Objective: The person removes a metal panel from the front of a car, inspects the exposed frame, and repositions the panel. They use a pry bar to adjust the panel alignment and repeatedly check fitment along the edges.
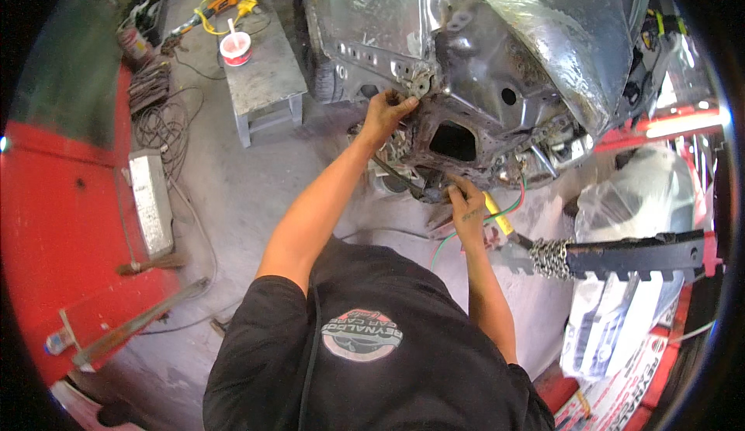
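My left hand (388, 117) has its fingers closed on a metal bracket (419, 82) at the front corner of a stripped grey car body (497, 58). Below and to the right, my right hand (464, 202) has curled fingers on the lower metal edge (431, 186), under a square opening (454, 140). A dark strip (400, 173) runs diagonally between my hands; whether either holds it is unclear. Red and green hoses (518, 198) hang beside my right hand, near a yellow handle (497, 210).
A metal bench (268, 93) holds a red-and-white tub (235, 49) and yellow-corded power tool (221, 3). Cables (163, 132) and a pale block (151, 202) lie left, beside red doors (54, 198). A chain (549, 260) wraps a black beam (636, 254) at right, near plastic-wrapped parts (597, 322).
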`<control>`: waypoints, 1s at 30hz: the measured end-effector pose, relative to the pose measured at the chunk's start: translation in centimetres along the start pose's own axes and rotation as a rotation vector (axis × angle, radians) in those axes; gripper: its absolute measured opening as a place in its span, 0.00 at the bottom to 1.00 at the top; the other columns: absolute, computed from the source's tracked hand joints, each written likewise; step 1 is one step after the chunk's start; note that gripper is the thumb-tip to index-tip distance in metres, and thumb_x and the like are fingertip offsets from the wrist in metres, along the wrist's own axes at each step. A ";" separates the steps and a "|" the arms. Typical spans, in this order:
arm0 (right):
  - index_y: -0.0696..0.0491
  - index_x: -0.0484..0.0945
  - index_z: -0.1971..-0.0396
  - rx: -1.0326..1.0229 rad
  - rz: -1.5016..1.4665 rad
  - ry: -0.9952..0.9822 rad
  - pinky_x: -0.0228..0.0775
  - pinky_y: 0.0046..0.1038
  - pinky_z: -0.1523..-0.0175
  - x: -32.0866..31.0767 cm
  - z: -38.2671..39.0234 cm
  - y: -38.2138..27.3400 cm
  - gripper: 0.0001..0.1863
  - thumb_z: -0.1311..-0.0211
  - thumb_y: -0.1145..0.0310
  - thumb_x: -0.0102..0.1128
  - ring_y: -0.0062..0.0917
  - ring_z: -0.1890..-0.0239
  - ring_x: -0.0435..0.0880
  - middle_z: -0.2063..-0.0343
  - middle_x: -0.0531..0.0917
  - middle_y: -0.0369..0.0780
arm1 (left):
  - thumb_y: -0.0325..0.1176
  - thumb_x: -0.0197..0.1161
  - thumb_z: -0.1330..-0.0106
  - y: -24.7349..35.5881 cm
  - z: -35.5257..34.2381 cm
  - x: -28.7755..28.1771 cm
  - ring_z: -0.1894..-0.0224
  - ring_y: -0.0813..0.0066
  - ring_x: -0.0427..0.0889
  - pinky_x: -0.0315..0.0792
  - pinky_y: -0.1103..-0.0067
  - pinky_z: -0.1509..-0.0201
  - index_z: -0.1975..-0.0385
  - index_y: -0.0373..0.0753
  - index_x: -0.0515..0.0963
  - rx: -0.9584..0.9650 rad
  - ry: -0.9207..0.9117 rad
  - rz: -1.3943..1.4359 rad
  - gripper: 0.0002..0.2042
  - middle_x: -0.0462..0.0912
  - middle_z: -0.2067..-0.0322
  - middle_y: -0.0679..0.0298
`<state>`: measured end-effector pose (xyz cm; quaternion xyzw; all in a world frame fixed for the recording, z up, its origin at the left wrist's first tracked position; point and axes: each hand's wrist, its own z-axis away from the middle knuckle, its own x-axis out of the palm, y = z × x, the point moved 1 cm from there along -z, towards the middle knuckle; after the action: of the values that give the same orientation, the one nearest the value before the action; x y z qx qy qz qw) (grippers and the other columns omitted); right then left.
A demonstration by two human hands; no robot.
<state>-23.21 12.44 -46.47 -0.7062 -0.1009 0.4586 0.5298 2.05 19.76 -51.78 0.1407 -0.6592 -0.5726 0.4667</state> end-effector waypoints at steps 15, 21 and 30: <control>0.59 0.77 0.49 0.005 -0.069 0.082 0.72 0.20 0.65 4.3 -3.7 -5.6 0.16 0.36 0.78 0.50 0.17 0.73 0.79 0.74 0.82 0.38 | 0.36 0.72 0.42 -1.5 -1.8 -1.0 0.70 0.81 0.70 0.66 0.83 0.66 0.66 0.35 0.75 0.045 -0.108 0.136 0.14 0.75 0.72 0.70; 0.61 0.79 0.54 -0.013 0.050 0.373 0.73 0.21 0.66 -2.7 -1.4 0.7 0.14 0.37 0.76 0.50 0.19 0.74 0.81 0.75 0.82 0.39 | 0.36 0.70 0.41 -0.9 -0.6 -0.2 0.65 0.77 0.73 0.69 0.79 0.57 0.62 0.33 0.75 0.037 -0.006 -0.084 0.15 0.77 0.67 0.66; 0.64 0.80 0.57 0.102 -0.214 0.836 0.69 0.21 0.69 -18.6 -3.3 14.5 0.16 0.43 0.75 0.51 0.19 0.76 0.77 0.75 0.82 0.39 | 0.34 0.63 0.34 -0.4 1.0 2.8 0.57 0.73 0.74 0.72 0.74 0.56 0.50 0.36 0.69 -0.003 0.039 0.008 0.17 0.75 0.59 0.63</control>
<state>-36.12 -7.43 -48.56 -0.7896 0.0726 0.0804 0.6040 -0.30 18.24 -50.81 0.1484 -0.6499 -0.5686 0.4819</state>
